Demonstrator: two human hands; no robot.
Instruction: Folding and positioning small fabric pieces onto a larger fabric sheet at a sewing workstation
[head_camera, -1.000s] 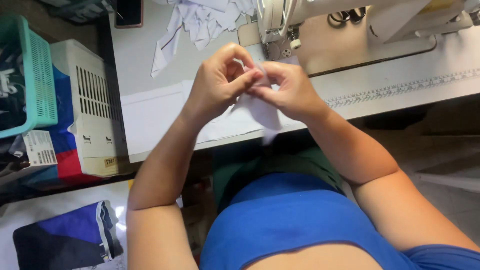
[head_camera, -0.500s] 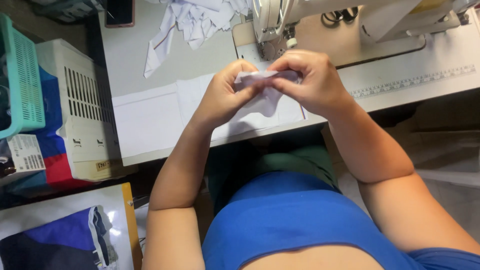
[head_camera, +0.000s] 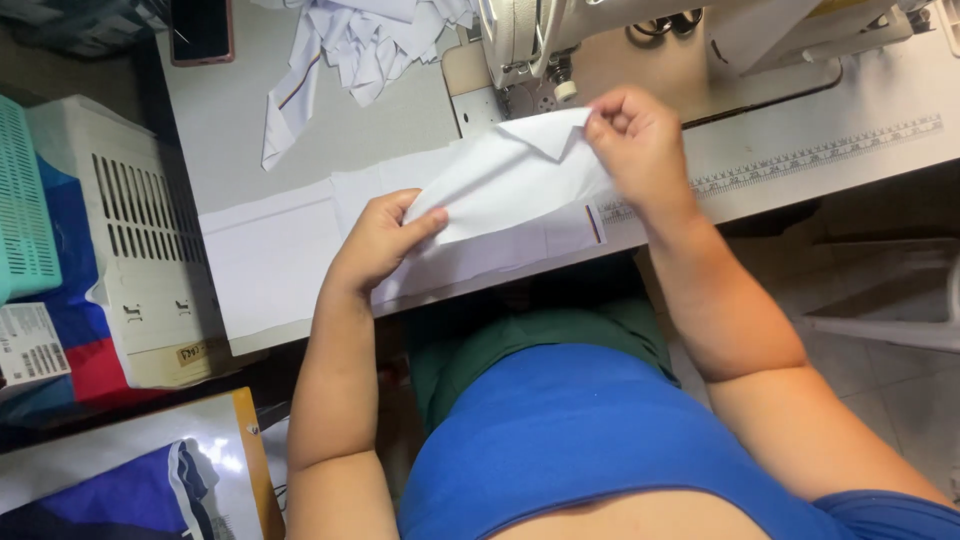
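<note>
A white fabric piece (head_camera: 510, 175) with a folded corner is stretched out above the sewing table (head_camera: 230, 110). My left hand (head_camera: 380, 238) pinches its lower left end near the table's front edge. My right hand (head_camera: 635, 140) grips its upper right end, just in front of the sewing machine (head_camera: 520, 35) and its needle area. Flat white fabric strips (head_camera: 270, 250) lie on the table beneath, one with a small dark stripe mark (head_camera: 594, 224).
A heap of white fabric pieces (head_camera: 350, 40) lies at the table's back, with a dark phone (head_camera: 200, 28) beside it. A white slotted crate (head_camera: 140, 240) and a teal basket (head_camera: 25, 200) stand to the left. A printed ruler strip (head_camera: 820, 160) runs along the table's right front.
My hands have moved apart from a close pinch, and the white piece has been spread out between them. My right hand went up toward the machine; the left dropped toward the table edge.
</note>
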